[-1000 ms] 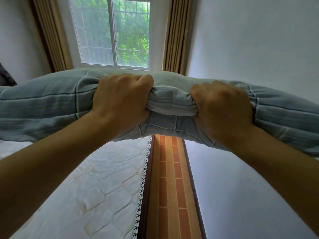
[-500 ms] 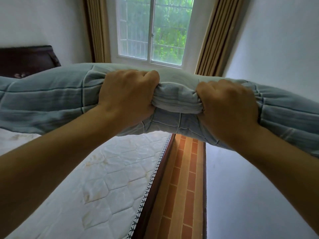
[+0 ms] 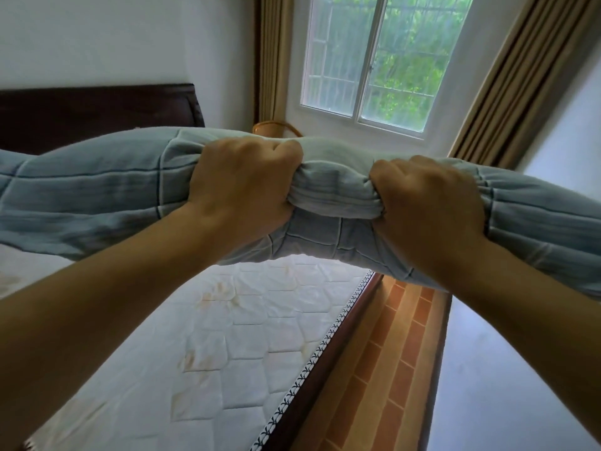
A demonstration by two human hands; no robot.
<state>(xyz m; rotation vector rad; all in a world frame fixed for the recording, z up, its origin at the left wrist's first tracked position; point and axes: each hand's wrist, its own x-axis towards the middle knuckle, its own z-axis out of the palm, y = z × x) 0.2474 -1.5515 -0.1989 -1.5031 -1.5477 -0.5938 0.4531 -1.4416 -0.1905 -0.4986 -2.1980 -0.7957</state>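
A grey-blue checked quilt (image 3: 97, 196), bunched into a thick roll, stretches across the whole view at chest height. My left hand (image 3: 244, 190) grips the bunched fabric just left of centre. My right hand (image 3: 426, 206) grips it just right of centre, fingers curled deep into the folds. Both forearms reach up from the lower corners. The roll hangs above a bare white quilted mattress (image 3: 227, 336) with yellowish stains.
A dark headboard (image 3: 97, 115) stands at the left behind the quilt. A narrow strip of brick-patterned floor (image 3: 390, 353) runs between the bed's edge and a white wall (image 3: 520, 369). Behind are a window (image 3: 374, 60), beige curtains (image 3: 507, 86) and a wicker object (image 3: 276, 128).
The view has swung left, so the headboard and more of the mattress show and the window sits further right. Both hands keep the same grip on the quilt.
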